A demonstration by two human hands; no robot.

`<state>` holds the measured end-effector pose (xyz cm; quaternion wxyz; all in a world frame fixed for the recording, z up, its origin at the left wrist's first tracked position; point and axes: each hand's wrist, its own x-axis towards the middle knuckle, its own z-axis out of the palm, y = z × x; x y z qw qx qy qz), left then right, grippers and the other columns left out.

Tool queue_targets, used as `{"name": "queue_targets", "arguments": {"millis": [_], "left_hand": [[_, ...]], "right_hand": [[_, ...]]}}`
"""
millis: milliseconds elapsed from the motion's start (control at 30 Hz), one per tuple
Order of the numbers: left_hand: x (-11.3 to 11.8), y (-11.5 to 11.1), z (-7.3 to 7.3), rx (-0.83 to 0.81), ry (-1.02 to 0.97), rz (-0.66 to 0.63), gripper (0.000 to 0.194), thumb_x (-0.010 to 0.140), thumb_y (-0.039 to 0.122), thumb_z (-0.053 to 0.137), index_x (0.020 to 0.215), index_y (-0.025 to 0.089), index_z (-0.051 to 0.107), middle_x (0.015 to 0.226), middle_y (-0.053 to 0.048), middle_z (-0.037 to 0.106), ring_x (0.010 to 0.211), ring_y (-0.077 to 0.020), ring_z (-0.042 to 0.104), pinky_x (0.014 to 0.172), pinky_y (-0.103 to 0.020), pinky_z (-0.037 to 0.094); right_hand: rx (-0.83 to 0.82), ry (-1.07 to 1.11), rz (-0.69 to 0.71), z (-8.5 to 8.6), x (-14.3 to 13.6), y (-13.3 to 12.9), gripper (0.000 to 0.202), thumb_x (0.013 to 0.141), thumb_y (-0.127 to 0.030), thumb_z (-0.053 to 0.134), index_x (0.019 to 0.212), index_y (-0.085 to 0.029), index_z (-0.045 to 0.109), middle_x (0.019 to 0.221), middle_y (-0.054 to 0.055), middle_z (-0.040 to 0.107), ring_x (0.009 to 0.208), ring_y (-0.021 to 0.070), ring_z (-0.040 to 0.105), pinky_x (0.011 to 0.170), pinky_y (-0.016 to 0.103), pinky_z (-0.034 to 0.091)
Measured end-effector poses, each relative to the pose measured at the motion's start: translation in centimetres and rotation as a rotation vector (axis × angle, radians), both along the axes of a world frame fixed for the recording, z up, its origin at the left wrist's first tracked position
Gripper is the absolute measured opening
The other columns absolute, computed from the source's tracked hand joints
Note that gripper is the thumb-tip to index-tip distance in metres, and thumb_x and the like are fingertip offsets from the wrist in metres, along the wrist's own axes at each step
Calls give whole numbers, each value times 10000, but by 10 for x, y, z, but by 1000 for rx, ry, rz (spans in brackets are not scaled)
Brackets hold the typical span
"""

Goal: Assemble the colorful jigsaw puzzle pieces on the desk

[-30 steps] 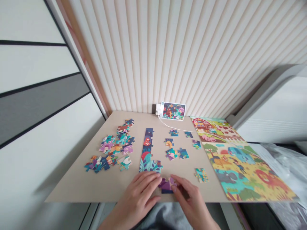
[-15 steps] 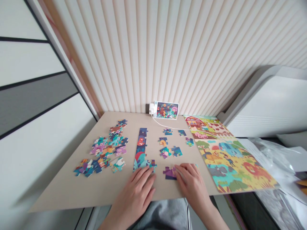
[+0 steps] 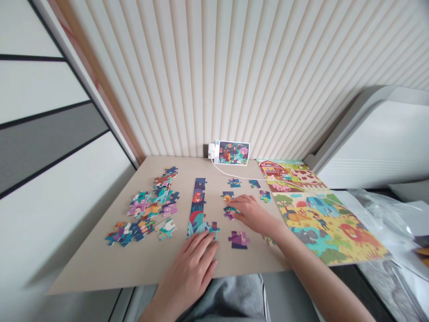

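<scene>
My left hand (image 3: 192,264) lies flat with its fingers stretched out, the fingertips on the lower edge of the joined puzzle strip (image 3: 197,203). That strip runs upright, with a teal piece (image 3: 213,227) at its bottom right. My right hand (image 3: 250,213) reaches over the loose pieces, thumb and fingertips around a purple and teal puzzle piece (image 3: 228,212) that still rests on the table. Just above the fingertips is a piece with an orange shape (image 3: 228,196). A purple puzzle piece (image 3: 238,240) lies below this hand, and another piece (image 3: 269,240) is partly covered by the forearm.
Piles of loose pieces (image 3: 139,204) spread over the table's left side. More single pieces (image 3: 234,182) lie at the upper right. A picture card (image 3: 233,153) leans at the back beside a white charger (image 3: 211,151) with its cable. Finished animal puzzles (image 3: 321,223) cover the right side.
My right hand has left the purple piece and moved up and left to the purple and teal piece. My left hand stays in place.
</scene>
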<state>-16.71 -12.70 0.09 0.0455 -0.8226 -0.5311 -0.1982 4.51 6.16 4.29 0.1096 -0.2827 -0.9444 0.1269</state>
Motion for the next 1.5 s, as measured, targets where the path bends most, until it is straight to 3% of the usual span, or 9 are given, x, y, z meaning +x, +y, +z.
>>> {"name": "queue_targets", "arguments": {"millis": [233,533,700,833,933,1000,1167,1333,1500], "left_hand": [[-1,-1,-1,-4,17,-14,397,975,272,516,1356,188,592,1436,-99,566,1342,-295,509,1107,-480,466],[-3,0,-3,3,31,-17,397,980,281,523,1362,193,585,1443,-93,561,1343,-292,504,1115,-472,450],[-4,-1,-5,-5,27,-15,397,990,290,514,1371,197,578,1455,-90,550,1359,-283,489,1130,-457,439],[-3,0,-6,-9,29,-5,400,986,292,522,1374,209,576,1461,-74,544,1364,-274,485,1129,-451,448],[-3,0,-5,-6,34,-6,412,983,287,530,1386,205,568,1466,-70,539,1375,-274,474,1137,-450,442],[-3,1,-4,9,45,-23,415,984,275,530,1390,199,565,1469,-69,539,1383,-271,466,1147,-446,430],[5,4,5,50,78,-143,404,988,252,530,1386,194,573,1444,-52,577,1371,-241,484,1176,-425,388],[26,14,10,9,68,-268,451,1001,335,531,1424,179,532,1484,-61,543,1368,-246,489,1187,-455,358],[31,20,6,-48,50,-254,508,982,402,565,1430,165,521,1475,-74,551,1373,-263,482,1181,-462,358]], "right_hand": [[-14,-76,27,7,6,2,307,929,-331,687,1234,-298,697,1172,73,681,1147,259,588,1010,418,402],[-43,-41,-46,2,-1,5,290,845,-311,777,1118,-250,700,1134,73,664,1117,259,594,982,388,403],[-102,126,-116,13,1,-4,48,925,-266,659,952,-227,661,968,34,697,945,204,641,897,344,443],[-309,423,-334,7,28,-15,255,966,-344,561,1201,-251,599,923,20,656,783,169,662,734,299,506],[-519,637,-497,-6,61,-26,535,934,-451,594,1421,-272,465,995,27,608,743,169,702,630,277,527],[-588,691,-579,-13,83,-36,590,905,-497,633,1425,-256,493,997,28,594,760,179,717,639,281,542],[-507,721,-762,-22,115,-73,593,844,-522,715,1324,-189,611,857,24,638,715,184,683,652,295,544],[-449,627,-813,-32,102,-113,508,882,-505,679,1271,-180,636,734,15,669,642,171,630,591,270,506],[-401,514,-820,-48,77,-136,452,908,-509,652,1253,-217,641,796,13,719,628,159,636,592,256,513]]}}
